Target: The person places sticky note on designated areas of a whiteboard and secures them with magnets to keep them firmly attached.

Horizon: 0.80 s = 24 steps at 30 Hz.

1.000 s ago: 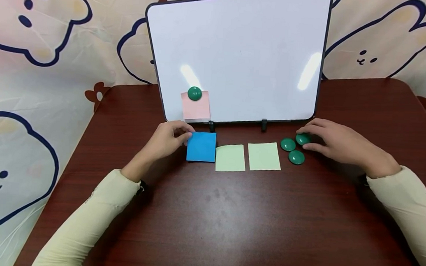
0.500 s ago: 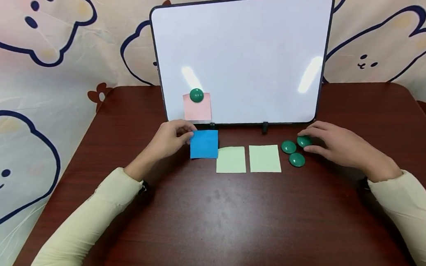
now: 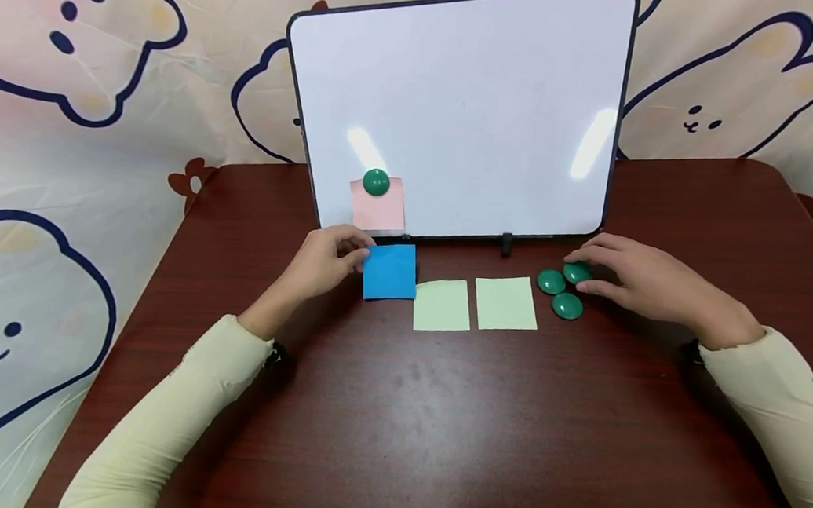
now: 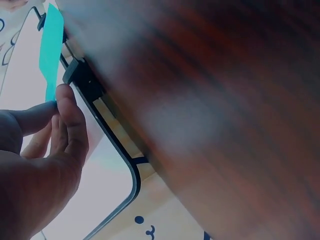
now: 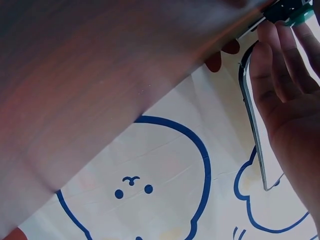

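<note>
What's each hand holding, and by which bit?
The left hand pinches a blue note by its upper left edge; the right hand is at a green magnet, grip unclear.

"What has shifted on the left side?"

"Over the past second, the left hand [image 3: 322, 262] has moved a pinched blue note [image 3: 390, 272] nearer the whiteboard [image 3: 473, 117]. In the head view, the note now hides most of a black clip [image 4: 86, 81] that showed plainly before."

"And on the right?"

"A green disc [image 3: 578, 273] at the right hand's [image 3: 648, 283] fingertips has edged slightly closer to a second disc [image 3: 552, 281]. The head camera's framing has also shifted a little."
</note>
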Each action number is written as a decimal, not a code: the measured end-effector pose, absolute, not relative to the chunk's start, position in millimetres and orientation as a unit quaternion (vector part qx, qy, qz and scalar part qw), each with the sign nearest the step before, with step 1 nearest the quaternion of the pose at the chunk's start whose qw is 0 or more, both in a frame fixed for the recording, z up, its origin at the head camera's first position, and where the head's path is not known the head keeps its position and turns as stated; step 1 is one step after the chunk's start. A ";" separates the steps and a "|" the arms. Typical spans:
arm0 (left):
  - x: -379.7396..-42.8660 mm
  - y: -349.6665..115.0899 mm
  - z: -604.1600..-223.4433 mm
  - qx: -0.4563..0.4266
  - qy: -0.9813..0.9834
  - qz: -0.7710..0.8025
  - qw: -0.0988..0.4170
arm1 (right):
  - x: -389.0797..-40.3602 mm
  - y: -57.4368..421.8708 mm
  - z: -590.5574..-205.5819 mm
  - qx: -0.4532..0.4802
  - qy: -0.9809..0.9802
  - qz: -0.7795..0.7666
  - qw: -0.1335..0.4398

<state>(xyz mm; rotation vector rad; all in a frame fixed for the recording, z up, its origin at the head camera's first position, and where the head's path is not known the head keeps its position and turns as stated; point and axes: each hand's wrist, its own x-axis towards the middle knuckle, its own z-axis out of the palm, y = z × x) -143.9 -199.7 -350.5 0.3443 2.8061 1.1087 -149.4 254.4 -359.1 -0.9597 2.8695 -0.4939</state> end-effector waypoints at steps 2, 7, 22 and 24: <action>-144.6 -199.8 -350.5 0.113 0.922 0.366 0.052 | -149.5 254.5 -359.0 -0.313 0.935 -0.160 0.039; -148.3 -200.3 -351.7 0.111 0.923 0.364 0.045 | -148.8 256.3 -355.6 -0.304 0.937 -0.167 0.043; -156.7 -194.6 -350.1 0.107 0.923 0.368 0.046 | -149.8 258.5 -357.4 -0.308 0.936 -0.167 0.038; -157.5 -192.9 -349.8 0.107 0.922 0.370 0.047 | -149.9 258.8 -357.6 -0.308 0.936 -0.167 0.038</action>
